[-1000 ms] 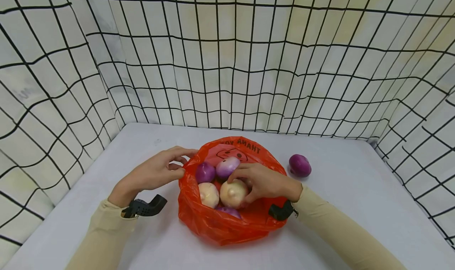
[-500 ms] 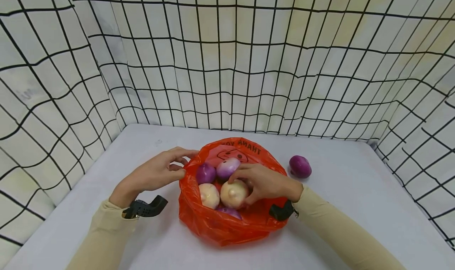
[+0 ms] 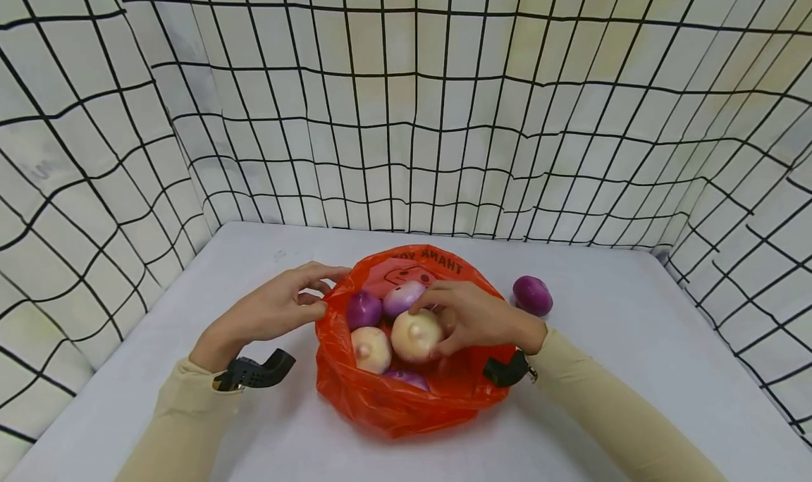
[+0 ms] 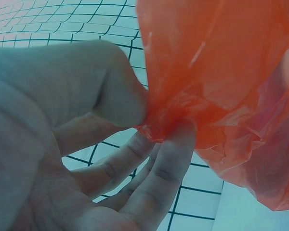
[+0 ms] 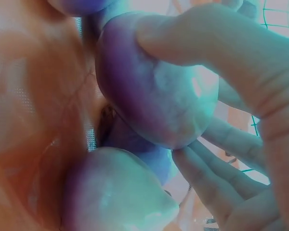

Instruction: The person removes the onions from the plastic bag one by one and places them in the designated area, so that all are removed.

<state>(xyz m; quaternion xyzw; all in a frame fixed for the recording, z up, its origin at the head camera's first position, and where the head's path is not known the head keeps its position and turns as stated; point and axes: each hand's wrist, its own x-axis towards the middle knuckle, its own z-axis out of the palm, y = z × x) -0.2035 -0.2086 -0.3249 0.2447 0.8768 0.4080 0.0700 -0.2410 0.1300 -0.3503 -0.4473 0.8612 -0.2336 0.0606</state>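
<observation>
A red plastic bag [image 3: 406, 411] stands open on the white table, with several purple-and-white turnips inside. My left hand [image 3: 275, 302] pinches the left rim of the bag; the left wrist view shows the film bunched between thumb and fingers. Inside the bag's mouth my right hand [image 3: 478, 320] grips a turnip [image 3: 416, 336], its cream root end facing up. Close by lie a second cream-sided turnip [image 3: 371, 349], a purple one [image 3: 364, 309] and a paler purple one [image 3: 403, 297]. Another purple one [image 3: 406, 379] is partly hidden by the bag's front rim.
A dark purple round vegetable [image 3: 533, 295] lies on the table [image 3: 609, 369] to the right of the bag. Black netting [image 3: 393, 115] hangs before the pale walls at the back and both sides.
My right hand has lifted the turnip slightly within the bag over the last half second. The left hand keeps its hold on the rim.
</observation>
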